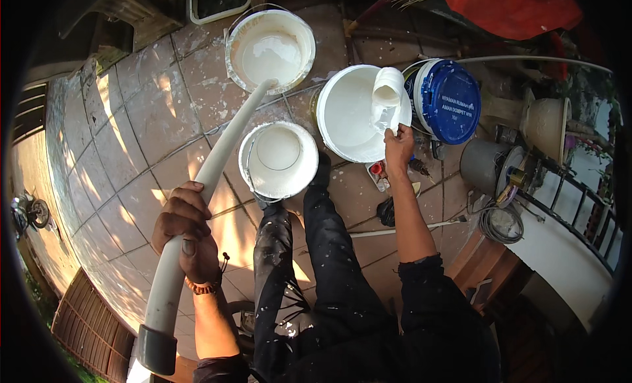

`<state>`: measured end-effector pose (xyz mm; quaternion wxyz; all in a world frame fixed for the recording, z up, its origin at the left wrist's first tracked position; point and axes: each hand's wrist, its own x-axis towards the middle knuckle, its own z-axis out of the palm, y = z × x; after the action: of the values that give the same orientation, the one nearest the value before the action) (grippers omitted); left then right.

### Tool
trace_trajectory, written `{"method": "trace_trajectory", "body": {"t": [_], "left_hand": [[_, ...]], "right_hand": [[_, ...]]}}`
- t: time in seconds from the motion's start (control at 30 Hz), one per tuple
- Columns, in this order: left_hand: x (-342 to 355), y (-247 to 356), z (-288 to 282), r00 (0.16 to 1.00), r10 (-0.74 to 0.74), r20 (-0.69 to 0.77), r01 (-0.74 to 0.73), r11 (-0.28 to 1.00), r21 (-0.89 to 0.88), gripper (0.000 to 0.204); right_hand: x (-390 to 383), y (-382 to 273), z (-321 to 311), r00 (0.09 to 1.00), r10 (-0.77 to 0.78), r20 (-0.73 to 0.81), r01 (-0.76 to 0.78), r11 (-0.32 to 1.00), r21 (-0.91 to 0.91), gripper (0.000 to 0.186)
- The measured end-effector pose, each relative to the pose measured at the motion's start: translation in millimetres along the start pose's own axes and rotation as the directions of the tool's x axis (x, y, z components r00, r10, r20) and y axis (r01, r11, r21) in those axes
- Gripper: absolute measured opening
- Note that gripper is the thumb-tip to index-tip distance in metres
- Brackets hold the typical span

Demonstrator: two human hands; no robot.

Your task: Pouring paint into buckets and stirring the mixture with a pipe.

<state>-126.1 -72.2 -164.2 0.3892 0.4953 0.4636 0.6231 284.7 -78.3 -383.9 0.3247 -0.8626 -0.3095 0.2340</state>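
My left hand (186, 230) is wrapped round a long pale pipe (227, 142) with a dark grey collar at its near end. Its far tip reaches the rim of a paint-smeared bucket (238, 70) with whitish liquid inside. My right hand (399, 146) pinches the edge of a white, hollow-ended cylindrical piece (386, 86) with a clear, plastic-looking part, over the right side of a large white bucket (327, 134). What exactly this piece is, I cannot make out. Between my hands, by my feet, stands a smaller white bucket (305, 187) with its wire handle down.
A bucket with a blue lid (454, 101) stands right of the large one. Farther right are a dark grey container (478, 164), a coiled cable (501, 225) and a plant pot (545, 123). A pale rod (421, 227) lies on the paint-spotted tiles beyond my right forearm.
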Motion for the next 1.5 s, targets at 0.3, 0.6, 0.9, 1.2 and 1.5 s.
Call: {"method": "trace_trajectory", "body": {"t": [0.3, 0.6, 0.9, 1.2, 1.5], "left_hand": [[-3, 1, 15, 0.998, -0.001, -0.063, 0.000, 1.000, -0.008, 0.038], [-11, 1, 14, 0.990, -0.010, -0.142, 0.014, 1.000, 0.022, 0.034], [-19, -1, 12, 0.977, -0.027, -0.209, 0.034, 0.999, 0.028, 0.035], [-25, 1, 22, 0.969, -0.053, -0.240, 0.058, 0.998, 0.015, 0.034], [-27, 3, 15, 0.969, -0.068, -0.239, 0.074, 0.997, 0.019, 0.033]], "right_hand": [[-30, -45, -41, 0.882, 0.357, 0.307, -0.441, 0.856, 0.270, 0.035], [-23, -56, -34, 0.904, 0.300, 0.305, -0.380, 0.891, 0.249, 0.036], [-7, -79, -28, 0.901, 0.230, 0.366, -0.371, 0.848, 0.379, 0.031], [17, -174, 24, 0.913, 0.010, 0.409, -0.143, 0.944, 0.297, 0.028], [51, -233, 28, 0.877, -0.053, 0.478, -0.017, 0.990, 0.142, 0.026]]}}
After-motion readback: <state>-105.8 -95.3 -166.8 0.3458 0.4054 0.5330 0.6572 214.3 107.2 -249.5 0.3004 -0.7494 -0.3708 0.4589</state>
